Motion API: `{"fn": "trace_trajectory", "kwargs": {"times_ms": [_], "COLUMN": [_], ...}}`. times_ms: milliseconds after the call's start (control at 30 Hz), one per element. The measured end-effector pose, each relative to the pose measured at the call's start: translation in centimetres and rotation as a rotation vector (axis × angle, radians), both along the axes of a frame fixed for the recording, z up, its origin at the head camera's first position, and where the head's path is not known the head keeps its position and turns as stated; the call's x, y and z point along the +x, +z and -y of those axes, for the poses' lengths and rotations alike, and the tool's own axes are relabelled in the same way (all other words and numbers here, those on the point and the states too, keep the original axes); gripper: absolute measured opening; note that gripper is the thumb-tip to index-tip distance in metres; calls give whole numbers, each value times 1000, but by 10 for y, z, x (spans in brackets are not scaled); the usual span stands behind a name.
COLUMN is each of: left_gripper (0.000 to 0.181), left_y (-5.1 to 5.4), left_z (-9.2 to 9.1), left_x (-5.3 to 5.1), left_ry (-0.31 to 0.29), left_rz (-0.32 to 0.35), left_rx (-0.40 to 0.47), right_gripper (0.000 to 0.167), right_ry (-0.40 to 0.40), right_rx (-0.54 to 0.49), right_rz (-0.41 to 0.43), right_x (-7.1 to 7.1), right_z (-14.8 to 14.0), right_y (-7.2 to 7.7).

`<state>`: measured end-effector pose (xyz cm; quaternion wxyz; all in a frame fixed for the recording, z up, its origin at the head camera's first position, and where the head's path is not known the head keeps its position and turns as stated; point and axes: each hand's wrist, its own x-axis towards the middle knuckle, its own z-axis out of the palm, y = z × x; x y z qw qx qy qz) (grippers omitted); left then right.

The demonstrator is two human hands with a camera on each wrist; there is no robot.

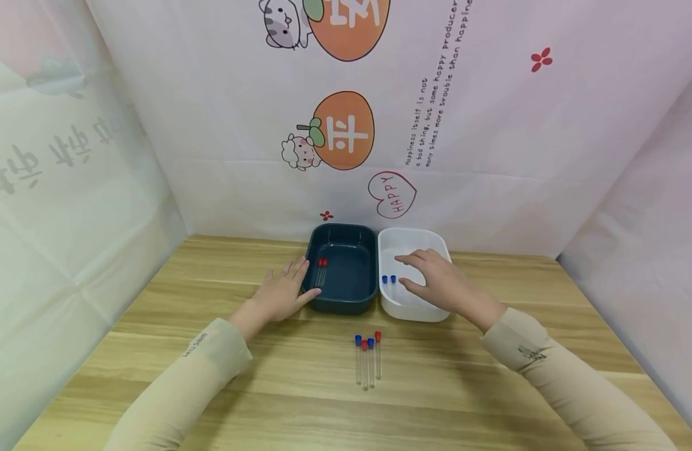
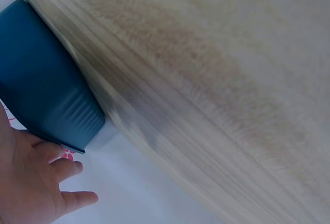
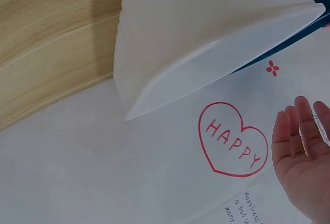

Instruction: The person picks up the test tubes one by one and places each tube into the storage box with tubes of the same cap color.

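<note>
My left hand (image 1: 280, 293) lies at the left side of a dark blue bin (image 1: 346, 306), fingers spread and thumb at the near rim. In that bin, thin clear tubes with red caps (image 1: 322, 262) lie along the left wall. Over a white bin (image 1: 414, 313) hovers my right hand (image 1: 443, 283), its thumb and fingers apart with nothing between them. Two blue caps (image 1: 393, 279) show inside the white bin; their tubes cannot be made out. On the table in front, several clear test tubes (image 1: 365, 369) lie side by side, some capped red, some blue.
Both bins stand touching on a wooden table (image 1: 267, 388), near its back edge. Behind them hangs a printed white cloth (image 1: 481, 207) with a red heart (image 1: 392, 195). More pale cloth closes off the left and right sides.
</note>
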<state>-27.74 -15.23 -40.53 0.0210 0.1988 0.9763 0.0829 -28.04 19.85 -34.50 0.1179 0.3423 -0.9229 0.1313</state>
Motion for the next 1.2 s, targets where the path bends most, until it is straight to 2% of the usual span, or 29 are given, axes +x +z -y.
{"fn": "trace_trajectory", "kwargs": {"times_ms": [233,467,600,767,933,1200], "left_gripper": [85,85,84,84,84,84], "left_y": [3,1,1,2,3,3], "left_z": [0,0,0,0,-1,0], "left_x": [2,1,0,1,2,2], "left_ry": [-1,-1,0,-1,0,-4], "left_rz": [5,-1,-2,-2,-3,-13], "left_rx": [2,-8,-9,-9,-12,-18], "right_gripper": [43,39,39,39,38,47], "right_ry": [11,90,110,163,171,157], "right_rx": [-73,-182,-211,-233,-220,-87], "right_rz": [-4,-31,-10,5,49,146], "right_x": [18,44,58,68,75,80], "right_z": [-3,-5,-5,-4,-1,7], "right_y": [1,-6,-10,-17,-26,-43]}}
